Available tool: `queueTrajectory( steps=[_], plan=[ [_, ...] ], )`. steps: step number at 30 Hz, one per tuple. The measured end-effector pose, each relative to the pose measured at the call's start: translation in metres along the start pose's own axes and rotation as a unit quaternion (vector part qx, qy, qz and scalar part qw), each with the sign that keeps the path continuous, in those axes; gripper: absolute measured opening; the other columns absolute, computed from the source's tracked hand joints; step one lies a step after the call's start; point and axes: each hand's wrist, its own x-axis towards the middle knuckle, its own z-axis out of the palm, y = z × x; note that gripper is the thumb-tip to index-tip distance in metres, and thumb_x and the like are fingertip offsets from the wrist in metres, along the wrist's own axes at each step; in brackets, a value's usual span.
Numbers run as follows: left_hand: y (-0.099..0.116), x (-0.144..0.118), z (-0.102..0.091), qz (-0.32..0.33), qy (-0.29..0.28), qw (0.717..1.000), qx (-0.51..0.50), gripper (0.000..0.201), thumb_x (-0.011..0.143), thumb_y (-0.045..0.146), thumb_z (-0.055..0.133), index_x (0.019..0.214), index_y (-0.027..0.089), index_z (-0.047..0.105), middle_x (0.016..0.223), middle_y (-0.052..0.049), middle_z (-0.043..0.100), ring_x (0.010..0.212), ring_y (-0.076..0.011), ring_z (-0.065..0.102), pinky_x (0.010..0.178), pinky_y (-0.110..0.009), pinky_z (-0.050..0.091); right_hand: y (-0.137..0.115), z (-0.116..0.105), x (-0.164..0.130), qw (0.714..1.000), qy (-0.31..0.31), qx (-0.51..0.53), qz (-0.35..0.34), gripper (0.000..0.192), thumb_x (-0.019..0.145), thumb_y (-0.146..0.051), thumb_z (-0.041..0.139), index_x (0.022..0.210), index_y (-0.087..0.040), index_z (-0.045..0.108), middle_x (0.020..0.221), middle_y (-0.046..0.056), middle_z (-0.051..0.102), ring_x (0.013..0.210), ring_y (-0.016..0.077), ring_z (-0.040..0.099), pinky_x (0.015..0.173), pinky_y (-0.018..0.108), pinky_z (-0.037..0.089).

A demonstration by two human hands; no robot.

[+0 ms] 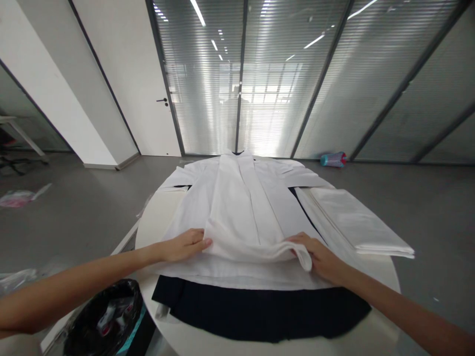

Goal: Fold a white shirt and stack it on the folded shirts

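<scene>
A white jacket [245, 207], with sleeves spread out and a collar at the far end, lies on a round white table [154, 217]. Its overlapping front panel is lifted slightly near the hem and forms a soft fold. My left hand [187, 244] is closed on the left edge of this panel, thumb on the near side. On the other side, my right hand [315, 252] pinches the panel's lower right corner, where the edge curls over. Dark navy cloth [267, 309] shows from under the jacket along the near side.
A folded white cloth [359, 222] overhangs the table's right edge. Below left stands a bin [107, 316] lined with a black bag. A patterned cylindrical object [333, 159] lies on the floor by the glass wall [267, 99]. A door [137, 99] stands at the back left.
</scene>
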Motion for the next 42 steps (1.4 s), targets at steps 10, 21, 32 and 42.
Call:
queueTrajectory(
  steps=[10, 21, 32, 42],
  plan=[
    [-0.026, 0.042, 0.005, -0.267, 0.109, 0.878, -0.382, 0.058, 0.073, 0.070, 0.066, 0.062, 0.015, 0.055, 0.052, 0.001, 0.049, 0.051, -0.0124, 0.048, 0.054, -0.027, 0.040, -0.001, 0.008, 0.045, 0.958, 0.060, 0.099, 0.264, 0.046, 0.093, -0.053, 0.036, 0.070, -0.019, 0.057, 0.066, 0.008, 0.065, 0.065, 0.0248, 0.064, 0.062, 0.033, 0.047],
    [-0.026, 0.047, -0.002, -0.264, 0.102, 0.885, -0.370, 0.109, 0.084, 0.051, 0.069, 0.155, 0.037, -0.013, 0.059, 0.010, 0.051, 0.046, -0.0089, 0.053, 0.049, -0.018, 0.038, 0.006, 0.003, 0.075, 0.949, -0.012, -0.051, 0.312, 0.028, 0.100, -0.033, 0.036, 0.109, -0.013, 0.053, 0.072, 0.005, 0.065, 0.046, 0.0160, 0.056, 0.058, 0.029, 0.039],
    [-0.015, 0.022, 0.009, -0.150, 0.209, 0.934, -0.249, 0.089, 0.080, 0.048, 0.073, 0.153, 0.024, 0.029, 0.058, 0.010, 0.046, 0.051, -0.0080, 0.048, 0.051, -0.018, 0.036, 0.007, 0.011, 0.040, 0.950, 0.146, 0.128, 0.243, 0.052, 0.095, -0.046, 0.040, 0.136, -0.014, 0.042, 0.076, 0.004, 0.068, 0.066, 0.0230, 0.066, 0.061, 0.033, 0.048],
    [-0.032, 0.036, -0.005, -0.198, 0.114, 0.951, -0.209, 0.063, 0.072, 0.039, 0.077, 0.129, 0.017, 0.058, 0.066, 0.006, 0.053, 0.050, -0.0102, 0.058, 0.049, -0.021, 0.043, 0.004, 0.010, 0.070, 0.947, 0.044, -0.126, 0.293, 0.057, 0.096, -0.041, 0.043, 0.146, -0.012, 0.036, 0.102, 0.017, 0.071, 0.096, 0.0324, 0.068, 0.079, 0.038, 0.045]
  ],
)
